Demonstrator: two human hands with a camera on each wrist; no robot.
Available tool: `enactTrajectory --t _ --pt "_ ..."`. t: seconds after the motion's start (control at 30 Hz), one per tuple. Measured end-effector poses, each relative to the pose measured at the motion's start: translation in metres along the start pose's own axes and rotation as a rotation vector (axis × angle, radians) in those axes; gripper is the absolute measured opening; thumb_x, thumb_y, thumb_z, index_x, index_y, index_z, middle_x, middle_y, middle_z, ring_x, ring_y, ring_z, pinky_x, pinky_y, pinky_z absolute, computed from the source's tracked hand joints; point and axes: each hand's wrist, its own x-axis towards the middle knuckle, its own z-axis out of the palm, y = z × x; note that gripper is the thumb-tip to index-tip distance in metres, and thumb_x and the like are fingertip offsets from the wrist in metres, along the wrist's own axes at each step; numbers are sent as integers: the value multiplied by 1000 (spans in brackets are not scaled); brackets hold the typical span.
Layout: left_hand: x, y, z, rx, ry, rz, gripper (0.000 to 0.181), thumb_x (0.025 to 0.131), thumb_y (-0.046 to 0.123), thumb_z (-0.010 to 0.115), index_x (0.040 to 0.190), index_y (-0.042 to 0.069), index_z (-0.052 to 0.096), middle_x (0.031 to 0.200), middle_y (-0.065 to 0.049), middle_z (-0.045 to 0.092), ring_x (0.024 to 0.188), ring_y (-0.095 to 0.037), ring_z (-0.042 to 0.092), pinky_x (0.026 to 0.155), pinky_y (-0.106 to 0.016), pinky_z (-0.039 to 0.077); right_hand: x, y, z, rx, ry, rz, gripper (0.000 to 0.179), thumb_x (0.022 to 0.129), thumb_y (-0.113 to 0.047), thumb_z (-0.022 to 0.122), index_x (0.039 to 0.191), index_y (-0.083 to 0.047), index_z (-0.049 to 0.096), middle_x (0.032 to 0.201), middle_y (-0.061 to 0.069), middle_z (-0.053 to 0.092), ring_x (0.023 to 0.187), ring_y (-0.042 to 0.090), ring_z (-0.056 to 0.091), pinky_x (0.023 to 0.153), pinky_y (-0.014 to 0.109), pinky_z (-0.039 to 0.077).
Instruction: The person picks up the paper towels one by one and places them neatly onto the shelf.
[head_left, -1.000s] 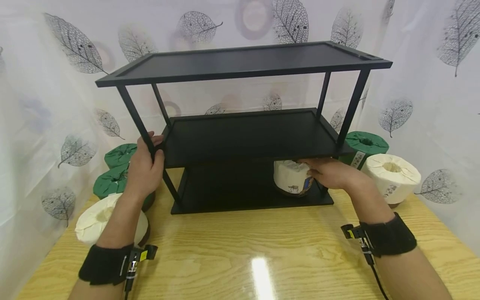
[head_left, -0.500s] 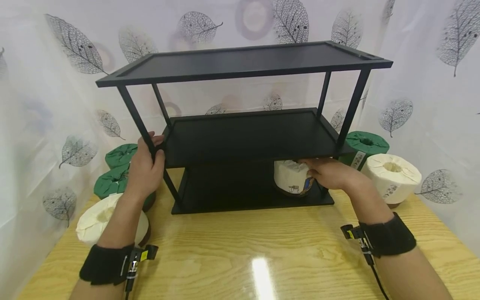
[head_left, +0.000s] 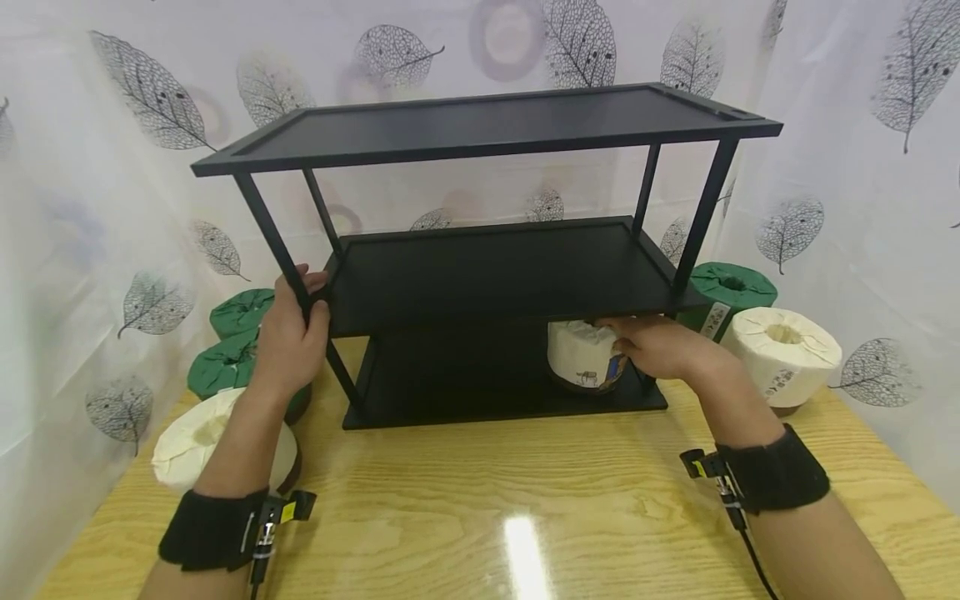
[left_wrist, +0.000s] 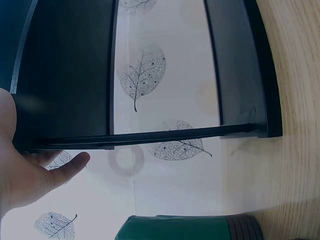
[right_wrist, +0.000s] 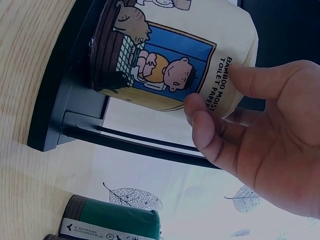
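Note:
A black three-tier shelf rack [head_left: 487, 267] stands on the table. My left hand [head_left: 292, 342] grips its left front post at the middle shelf, and the fingers [left_wrist: 70, 170] reach past the side edge. Under the middle shelf, at the right end of the bottom shelf, is a cream paper-wrapped toilet paper roll [head_left: 581, 354]. My right hand [head_left: 660, 346] holds that roll from its right side, thumb and curled fingers against the wrapper. Lettering and a cartoon show on the roll [right_wrist: 175, 65] in the right wrist view. The middle shelf hides part of its top.
Right of the rack stand a green-wrapped roll [head_left: 731, 287] and a cream roll [head_left: 783, 354]. At the left are two green rolls, one behind [head_left: 242, 312] the other, and a cream roll [head_left: 187, 442] partly behind my left forearm. A leaf-patterned curtain [head_left: 465, 50] hangs behind the wooden table [head_left: 450, 500].

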Motion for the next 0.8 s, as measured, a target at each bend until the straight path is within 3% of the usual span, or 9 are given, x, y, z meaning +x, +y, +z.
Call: enactTrajectory --t 0.27,0.43,0.57,0.8 --pt "0 -1 0 -7 -4 -2 48 100 8 40 144 -11 32 140 -26 55 133 -45 49 106 -60 37 0 -1 0 -15 17 -14 45 101 -6 51 144 3 47 140 29 53 127 47 53 100 59 45" --pt "-1 -2 0 -4 -3 -7 49 99 8 40 144 -11 33 140 -25 56 133 -45 49 106 -59 37 -1 -2 -2 -95 14 -27 51 100 -10 56 148 -2 45 143 25 53 126 44 55 99 57 47" --pt "0 -2 0 -10 1 -3 48 99 7 41 143 -11 34 139 -25 56 133 -44 49 107 -59 36 -1 -3 -4 -158 58 -72 54 97 -5 59 149 -6 45 141 22 54 122 41 58 98 55 49" --pt "2 -2 0 -17 0 -6 47 99 8 41 142 -11 35 138 -26 57 132 -45 50 107 -59 36 -3 -3 -3 -96 129 -74 50 94 4 60 142 -7 54 135 22 58 115 39 62 93 53 52"
